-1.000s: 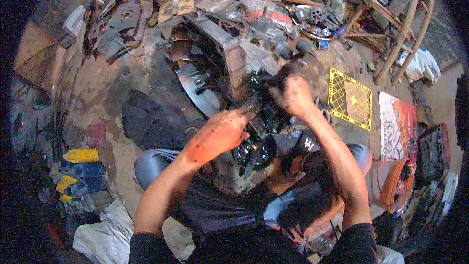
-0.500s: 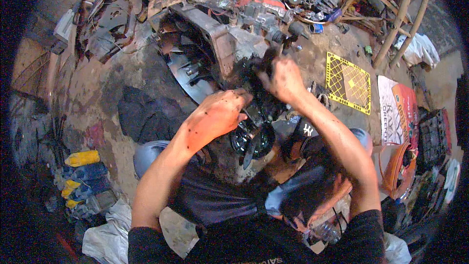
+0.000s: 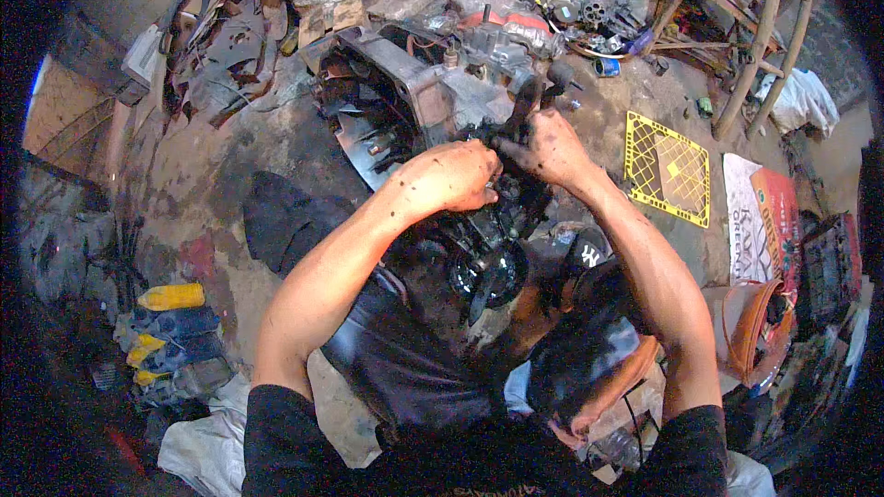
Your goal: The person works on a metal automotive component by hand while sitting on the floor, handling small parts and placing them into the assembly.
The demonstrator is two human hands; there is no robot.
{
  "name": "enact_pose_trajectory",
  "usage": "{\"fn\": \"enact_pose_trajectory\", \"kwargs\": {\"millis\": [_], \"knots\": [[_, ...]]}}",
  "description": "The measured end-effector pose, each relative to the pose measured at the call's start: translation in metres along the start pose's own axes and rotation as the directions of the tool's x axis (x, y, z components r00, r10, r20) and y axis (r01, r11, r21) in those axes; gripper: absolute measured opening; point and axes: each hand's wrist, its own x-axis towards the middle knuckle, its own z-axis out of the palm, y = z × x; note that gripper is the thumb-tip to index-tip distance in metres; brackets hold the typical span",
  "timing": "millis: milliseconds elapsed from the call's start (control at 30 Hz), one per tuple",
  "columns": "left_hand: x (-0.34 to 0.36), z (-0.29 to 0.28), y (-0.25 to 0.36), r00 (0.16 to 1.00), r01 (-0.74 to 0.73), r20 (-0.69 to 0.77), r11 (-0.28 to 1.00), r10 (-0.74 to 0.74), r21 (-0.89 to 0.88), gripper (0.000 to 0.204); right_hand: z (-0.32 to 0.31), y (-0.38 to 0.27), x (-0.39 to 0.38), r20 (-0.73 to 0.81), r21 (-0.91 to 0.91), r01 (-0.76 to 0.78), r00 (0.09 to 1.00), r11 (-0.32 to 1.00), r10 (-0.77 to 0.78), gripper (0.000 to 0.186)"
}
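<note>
In front of me stands a greasy black mechanical assembly [image 3: 525,198], with a shiny black round part [image 3: 488,271] at its near end. My left hand [image 3: 451,177] is closed at the assembly's upper left side; its fingertips are hidden, and what they grip cannot be made out. Just to the right and slightly farther, my right hand [image 3: 557,149] is closed around a dark, greasy elongated piece [image 3: 528,99] that sticks up past the fingers. Directly beyond my left hand lies a grey metal housing [image 3: 428,83], its hollow side facing left.
Metal parts [image 3: 502,41] are piled at the back. A yellow plastic grid [image 3: 668,168] and a printed sack [image 3: 760,221] lie at right. Yellow-capped bottles [image 3: 170,297] stand at left, and a dark cloth [image 3: 295,221] lies left of the assembly. A wooden frame [image 3: 760,46] rises at far right.
My left hand has moved farther away and rightward, closer to my right hand. The right hand stays by the dark piece, less blurred now. The whole view has shifted slightly.
</note>
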Motion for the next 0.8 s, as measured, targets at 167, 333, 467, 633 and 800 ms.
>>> {"fn": "enact_pose_trajectory", "kwargs": {"millis": [167, 333, 467, 633, 800], "knots": [[0.008, -0.004, 0.003, 0.998, 0.027, 0.061, 1.0, -0.027, -0.004, 0.032, -0.01, -0.002, -0.013, -0.122, 0.152, 0.116, 0.988, 0.982, -0.097, 0.033], [0.019, 0.0, -0.004, 0.996, 0.046, 0.076, 0.997, -0.05, 0.059, 0.033, -0.033, 0.015, -0.011, 0.026, 0.255, 0.041, 0.998, 0.966, -0.049, 0.038], [0.015, -0.011, 0.009, 0.99, 0.122, 0.059, 0.989, -0.127, 0.077, 0.034, -0.027, 0.026, -0.031, -0.116, 0.43, 0.145, 0.988, 0.891, -0.105, 0.036], [0.004, -0.011, 0.019, 0.971, 0.211, 0.111, 0.977, -0.213, 0.029, 0.031, -0.043, 0.028, -0.042, -0.022, 0.559, 0.096, 0.995, 0.824, -0.101, 0.031], [-0.009, -0.005, 0.027, 0.981, 0.194, 0.031, 0.981, -0.194, -0.013, 0.031, -0.043, 0.046, -0.045, 0.089, 0.475, 0.022, 0.993, 0.88, -0.072, 0.032]]}}
